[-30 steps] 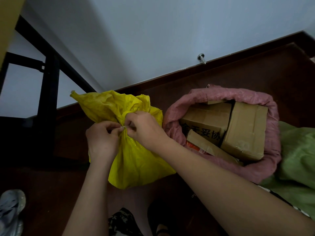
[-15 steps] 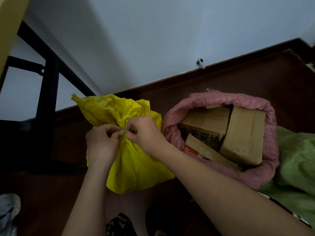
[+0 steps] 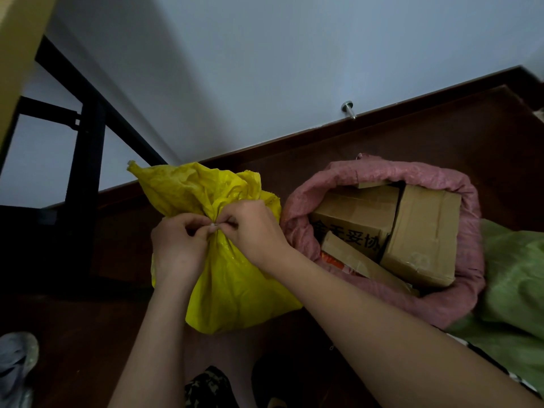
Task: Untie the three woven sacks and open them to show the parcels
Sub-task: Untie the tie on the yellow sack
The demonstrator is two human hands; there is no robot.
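A yellow woven sack (image 3: 235, 287) stands on the dark floor, its neck bunched and tied with a thin pale tie (image 3: 215, 225). My left hand (image 3: 176, 248) and my right hand (image 3: 253, 234) meet at that neck, fingertips pinching the tie from both sides. To the right a pink woven sack (image 3: 468, 231) stands with its mouth rolled down, showing brown cardboard parcels (image 3: 424, 237) inside. A green woven sack (image 3: 518, 278) lies at the far right, partly cut off by the frame edge.
A black metal frame (image 3: 85, 160) stands at the left against the pale wall. A metal door stop (image 3: 348, 108) sticks out above the dark skirting. A grey shoe (image 3: 14, 363) lies at the bottom left; a camouflage-patterned leg (image 3: 209, 390) shows at the bottom.
Both hands have stayed at the yellow sack's neck, fingers shifting slightly on the tie. The view has tilted a little, so everything sits lower in the frame.
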